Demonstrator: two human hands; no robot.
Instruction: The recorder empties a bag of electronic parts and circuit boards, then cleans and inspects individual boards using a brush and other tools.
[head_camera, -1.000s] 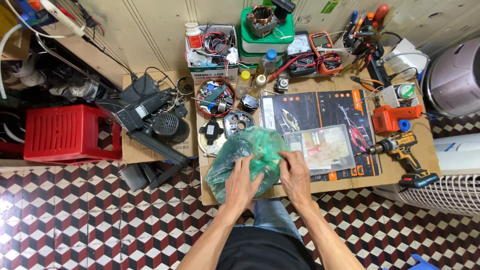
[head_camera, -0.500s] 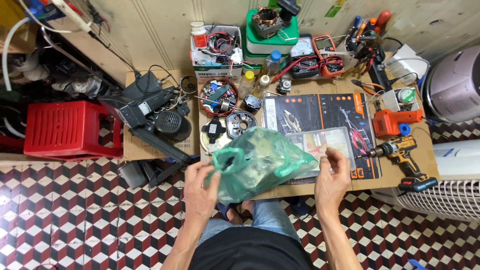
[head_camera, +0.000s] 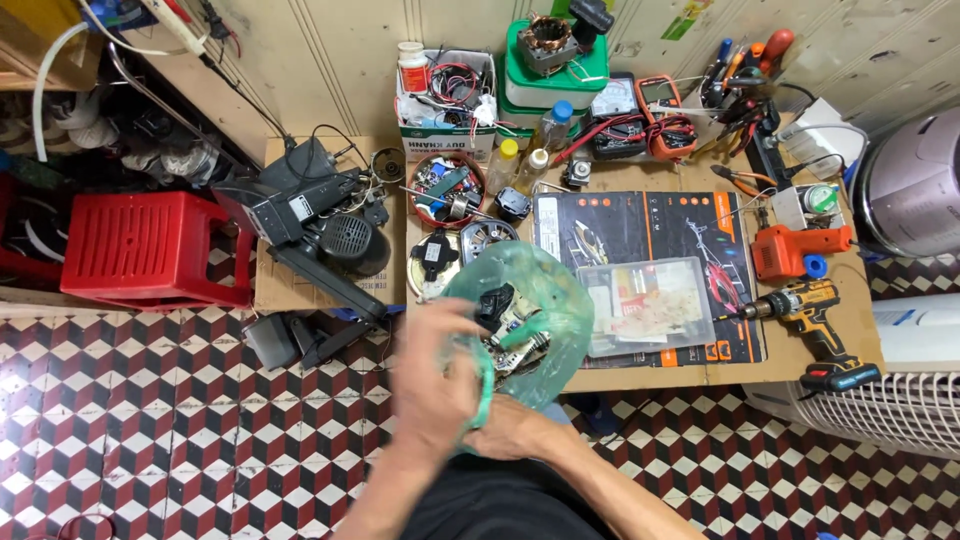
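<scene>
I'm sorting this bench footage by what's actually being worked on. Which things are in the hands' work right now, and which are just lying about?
In hand:
green plastic bag with dark parts inside
left hand and right hand, both gripping the bag

Lying about:
cordless drill
clear parts box
red stool
orange multimeter
round tray of parts

green plastic bag (head_camera: 540, 290), parts inside, held

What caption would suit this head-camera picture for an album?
Both hands, left hand and right hand, gather a translucent green plastic bag of parts at a cluttered wooden workbench.
</scene>
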